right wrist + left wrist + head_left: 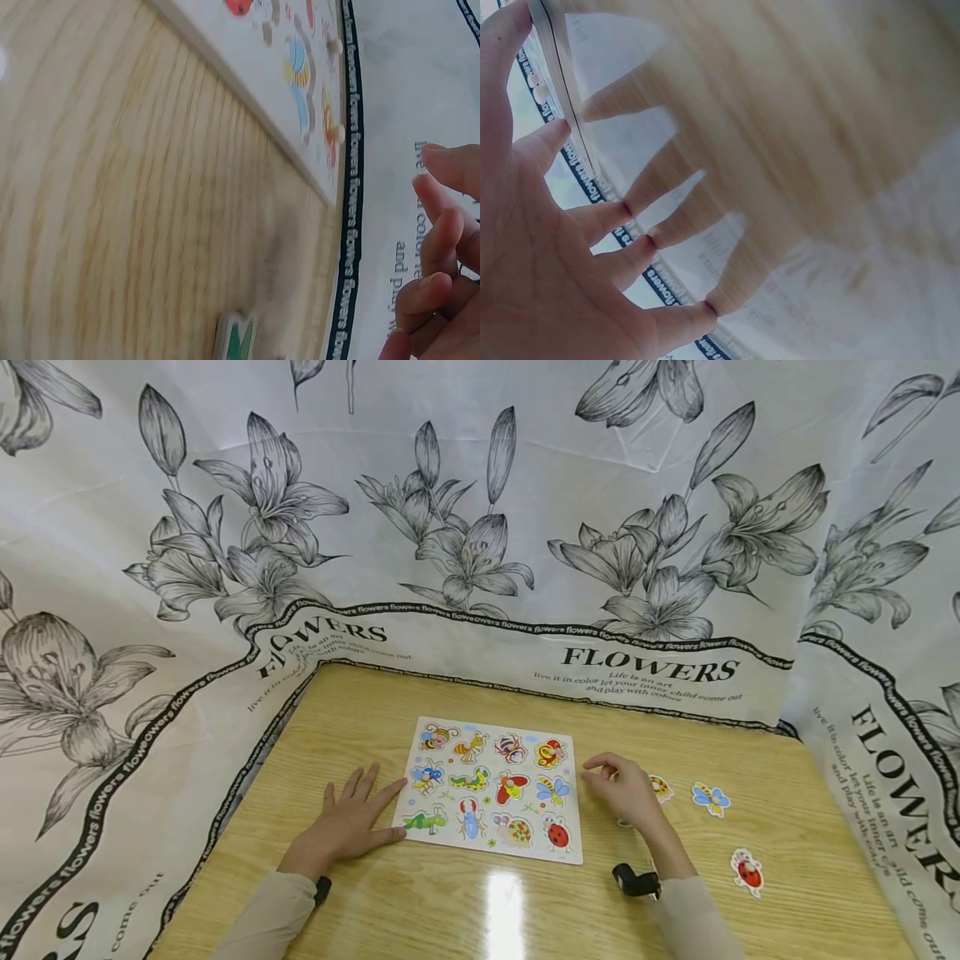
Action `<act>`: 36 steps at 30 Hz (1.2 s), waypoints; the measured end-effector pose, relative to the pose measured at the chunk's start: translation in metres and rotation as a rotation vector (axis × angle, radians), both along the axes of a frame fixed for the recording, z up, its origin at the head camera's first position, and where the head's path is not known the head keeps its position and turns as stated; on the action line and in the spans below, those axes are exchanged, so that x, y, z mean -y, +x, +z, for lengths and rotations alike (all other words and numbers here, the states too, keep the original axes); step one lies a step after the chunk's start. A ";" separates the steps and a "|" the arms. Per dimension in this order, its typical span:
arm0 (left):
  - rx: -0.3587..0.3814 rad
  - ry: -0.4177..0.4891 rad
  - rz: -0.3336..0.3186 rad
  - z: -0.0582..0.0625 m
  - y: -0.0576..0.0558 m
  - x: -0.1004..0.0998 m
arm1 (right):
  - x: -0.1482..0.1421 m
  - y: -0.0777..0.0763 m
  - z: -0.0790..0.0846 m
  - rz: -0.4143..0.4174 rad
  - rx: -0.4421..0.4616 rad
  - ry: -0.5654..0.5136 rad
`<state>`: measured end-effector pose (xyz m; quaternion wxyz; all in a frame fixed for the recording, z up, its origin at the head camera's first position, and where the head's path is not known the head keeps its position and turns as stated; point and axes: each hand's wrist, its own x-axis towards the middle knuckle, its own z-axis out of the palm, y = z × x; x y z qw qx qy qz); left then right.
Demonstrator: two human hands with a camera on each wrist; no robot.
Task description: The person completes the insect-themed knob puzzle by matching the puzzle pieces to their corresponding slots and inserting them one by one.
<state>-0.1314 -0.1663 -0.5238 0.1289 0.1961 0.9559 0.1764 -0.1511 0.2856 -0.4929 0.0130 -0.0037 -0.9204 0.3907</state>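
Head cam: insect puzzle board (536, 852) on desk (375, 902), 6 o'clock of frame ctr. I have L hand (341, 827) at approx 8-9 o'clock of board, fingers spread, thumb + index tips touching its L edge. R hand (626, 789) at 3 o'clock, just off R edge, fingers loosely bent, nothing seen pinched. Yellow/red pc (662, 787) part hidden behind R hand. Loose bee pc (711, 799) further out at 3; ladybird pc (747, 872) at 4, well apart from board. Black device (636, 881) at R wrist. Floral cloth (450, 460) behind desk, 9 thru 12 to 3.

L wrist cam: I get L hand at 8 o'clock, palm showing, digits fanned; thumb + index meet board edge at 10-11, other tips on shiny desk w/ reflections.

R wrist cam: R hand at 4, digits part curled, tips apart, no pc in them. Board at 1, pegs (340, 135) by far edge. Green pc (238, 341) at 6, cut off by frame.
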 end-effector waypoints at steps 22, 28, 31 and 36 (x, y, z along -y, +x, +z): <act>-0.005 0.001 -0.004 -0.006 -0.003 0.001 | -0.123 0.027 0.002 -0.288 -0.040 0.014; 0.002 -0.001 0.000 -0.003 -0.002 0.001 | -0.155 0.039 -0.006 -0.398 0.025 -0.026; 0.001 -0.004 -0.001 -0.003 -0.002 0.001 | -0.166 0.044 -0.009 -0.436 0.066 -0.020; -0.004 -0.006 -0.001 -0.005 -0.003 0.000 | -0.176 0.047 -0.015 -0.457 0.098 -0.014</act>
